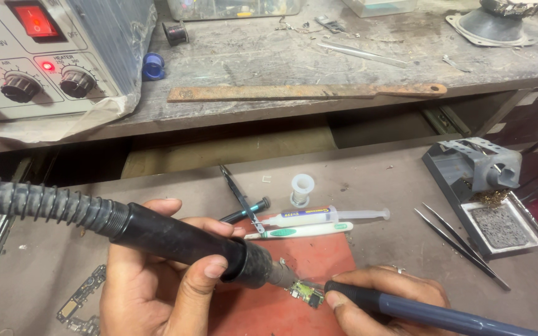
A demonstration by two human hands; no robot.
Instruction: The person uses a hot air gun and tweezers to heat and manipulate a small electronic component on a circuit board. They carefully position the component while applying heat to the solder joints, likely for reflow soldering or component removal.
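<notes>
Two hands busy: my left hand [157, 274] grips the hot-air nozzle [188, 239] over the small circuit board [307, 292], right hand [381, 292] pinches a blue tool [418, 310] at it; heating step, next needs steady aim.

Both hands bare, no gloves or sleeves in view. Left hand [151, 280]: short, trimmed nails. Right hand [381, 298]: a ring [398, 269] on one finger.
</notes>
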